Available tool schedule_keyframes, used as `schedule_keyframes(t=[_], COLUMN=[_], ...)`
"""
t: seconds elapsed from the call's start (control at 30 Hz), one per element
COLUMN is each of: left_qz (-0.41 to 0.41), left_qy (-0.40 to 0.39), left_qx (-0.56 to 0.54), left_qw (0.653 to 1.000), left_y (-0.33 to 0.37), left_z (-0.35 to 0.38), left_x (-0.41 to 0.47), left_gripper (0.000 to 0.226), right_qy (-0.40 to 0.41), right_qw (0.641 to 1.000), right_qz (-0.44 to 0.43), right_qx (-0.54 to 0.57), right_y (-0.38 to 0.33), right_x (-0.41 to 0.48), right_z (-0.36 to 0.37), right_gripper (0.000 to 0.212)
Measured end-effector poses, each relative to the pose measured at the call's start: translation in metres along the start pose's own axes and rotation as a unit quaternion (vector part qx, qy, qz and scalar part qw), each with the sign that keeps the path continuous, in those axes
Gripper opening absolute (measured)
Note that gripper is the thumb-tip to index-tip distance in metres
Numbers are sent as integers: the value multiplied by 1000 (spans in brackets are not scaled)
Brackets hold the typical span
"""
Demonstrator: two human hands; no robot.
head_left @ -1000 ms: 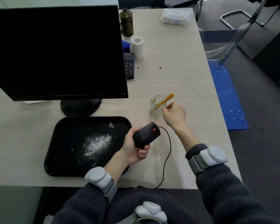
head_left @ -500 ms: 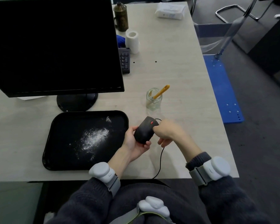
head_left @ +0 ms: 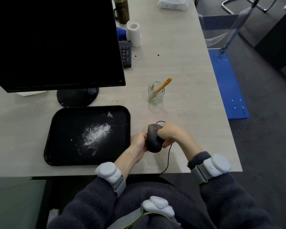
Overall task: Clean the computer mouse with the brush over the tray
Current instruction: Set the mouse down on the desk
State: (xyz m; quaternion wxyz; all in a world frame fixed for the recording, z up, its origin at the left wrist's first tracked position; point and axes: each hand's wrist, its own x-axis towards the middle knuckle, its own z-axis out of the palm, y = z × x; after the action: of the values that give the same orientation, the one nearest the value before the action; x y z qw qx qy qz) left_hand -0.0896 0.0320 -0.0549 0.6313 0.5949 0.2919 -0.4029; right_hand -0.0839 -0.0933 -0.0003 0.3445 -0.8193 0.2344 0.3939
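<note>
The black computer mouse (head_left: 153,139) with a red scroll wheel sits just right of the black tray (head_left: 59,141), low over the table; whether it rests on the table I cannot tell. My right hand (head_left: 171,135) grips its right side and front. My left hand (head_left: 139,142) touches its left side. Its black cable (head_left: 168,158) runs off the table's near edge. White dust lies in the tray's middle. The brush, with a yellow handle (head_left: 163,85), stands in a small glass jar (head_left: 156,95) beyond the mouse.
A large dark monitor (head_left: 53,42) on a round stand fills the left. Behind it are a keyboard corner (head_left: 125,53), a white roll (head_left: 133,33), a dark bottle (head_left: 121,9) and a tissue pack (head_left: 173,3). A blue board (head_left: 226,83) lies on the floor at the right.
My right hand left the brush in the jar and came down onto the mouse. The mouse went from tilted in my left hand to lying level between both hands.
</note>
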Motion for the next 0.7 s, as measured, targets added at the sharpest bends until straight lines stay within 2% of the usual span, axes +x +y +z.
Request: schedule_keyframes(t=[0.2, 0.37, 0.53, 0.7], left_qz=[28, 45, 57, 55], left_qy=[37, 57, 92, 108], left_qx=[111, 139, 166, 179], left_qw=[993, 988, 980, 976], left_y=[-9, -15, -16, -18], left_z=[-3, -7, -10, -10], left_x=[12, 18, 18, 19], left_gripper=[25, 27, 13, 12], right_qy=[-4, -11, -15, -21], right_qw=[1000, 1000, 999, 999], right_qz=[15, 26, 28, 26], right_qx=[-3, -9, -8, 3], right_y=[9, 14, 15, 17], right_x=[11, 18, 21, 21], right_z=[10, 12, 15, 18], right_gripper=[21, 21, 20, 20])
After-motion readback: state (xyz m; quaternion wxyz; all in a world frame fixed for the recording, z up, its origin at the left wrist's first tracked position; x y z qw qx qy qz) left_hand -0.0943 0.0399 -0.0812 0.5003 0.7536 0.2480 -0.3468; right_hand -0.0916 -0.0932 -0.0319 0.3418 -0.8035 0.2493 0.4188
